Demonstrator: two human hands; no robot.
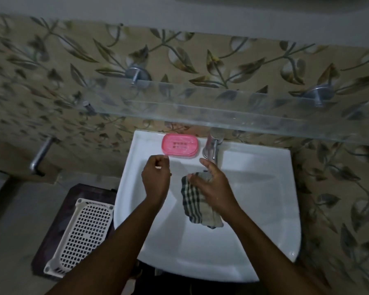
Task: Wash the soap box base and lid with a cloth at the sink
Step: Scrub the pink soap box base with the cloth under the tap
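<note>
A pink soap box (180,147), lid on, sits on the back rim of the white sink (264,188), near its back left corner and just beside the tap (211,145). The left hand (156,177) hovers just in front of the box, fingers curled, grasping nothing. The right hand (211,184) grips a checked cloth (197,202) hanging over the basin. A white basket (81,233) lies on the floor beside the sink.

Dim light. Leaf-patterned wall tiles (51,67); glass shelf (222,107) on metal brackets; white perforated basket (83,233) on dark stool.
</note>
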